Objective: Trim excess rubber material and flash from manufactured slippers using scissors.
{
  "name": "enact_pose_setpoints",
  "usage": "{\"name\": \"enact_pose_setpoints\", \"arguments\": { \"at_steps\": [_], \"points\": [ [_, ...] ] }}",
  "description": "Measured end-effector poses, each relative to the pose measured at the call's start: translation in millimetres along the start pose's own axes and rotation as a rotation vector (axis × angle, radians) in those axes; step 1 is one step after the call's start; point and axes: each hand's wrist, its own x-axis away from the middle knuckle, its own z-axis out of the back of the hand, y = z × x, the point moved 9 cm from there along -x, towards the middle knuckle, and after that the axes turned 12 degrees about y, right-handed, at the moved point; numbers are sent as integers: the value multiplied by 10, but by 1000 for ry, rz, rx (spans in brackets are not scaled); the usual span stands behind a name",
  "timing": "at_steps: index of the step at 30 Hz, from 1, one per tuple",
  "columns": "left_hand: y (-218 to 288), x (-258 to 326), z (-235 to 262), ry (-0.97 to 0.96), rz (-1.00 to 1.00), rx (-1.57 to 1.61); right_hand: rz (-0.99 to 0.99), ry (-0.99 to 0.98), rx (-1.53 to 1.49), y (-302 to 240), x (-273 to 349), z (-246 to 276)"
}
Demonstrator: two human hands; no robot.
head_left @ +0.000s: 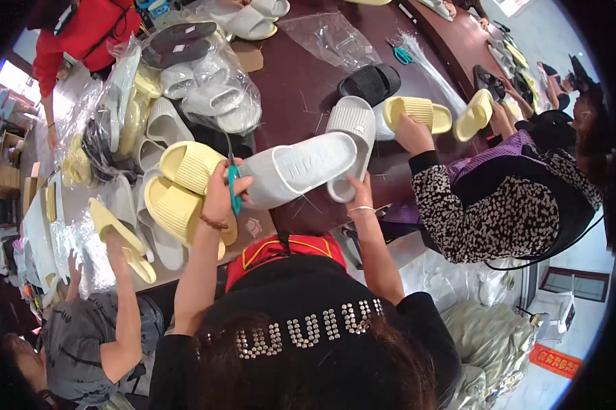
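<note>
My left hand (219, 195) is closed around a pair of teal-handled scissors (235, 186), blades pointing away from me. Its fingers also grip the end of a light grey slipper (294, 167), which is turned so its pale ribbed sole shows. Closed on the heel end of another grey slide slipper (351, 121) is my right hand (360, 193); that slipper's ribbed strap faces up. The two slippers overlap in front of me. Yellow slippers (175, 208) lie stacked beside my left hand, partly hidden by my wrist.
Bagged grey slippers (216, 96) pile up at the back left. A black slipper (369, 83) and other teal scissors (401, 55) lie beyond my right hand. A co-worker's hand (414, 134) holds a yellow slipper at right; another person's hand (115, 249) holds one at left.
</note>
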Motion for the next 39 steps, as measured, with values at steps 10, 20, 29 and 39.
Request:
{"name": "enact_pose_setpoints", "arguments": {
  "at_steps": [10, 20, 29, 39],
  "points": [
    [-962, 502, -477, 42, 573, 696, 198, -273, 253, 182, 542, -566],
    [-867, 358, -773, -8, 459, 784, 125, -724, 431, -196, 931, -978],
    [-784, 404, -1008, -243, 545, 651, -207, -466, -18, 14, 593, -512],
    [-814, 660, -289, -112, 414, 579, 3, -36, 271, -43, -736, 469]
  ]
}}
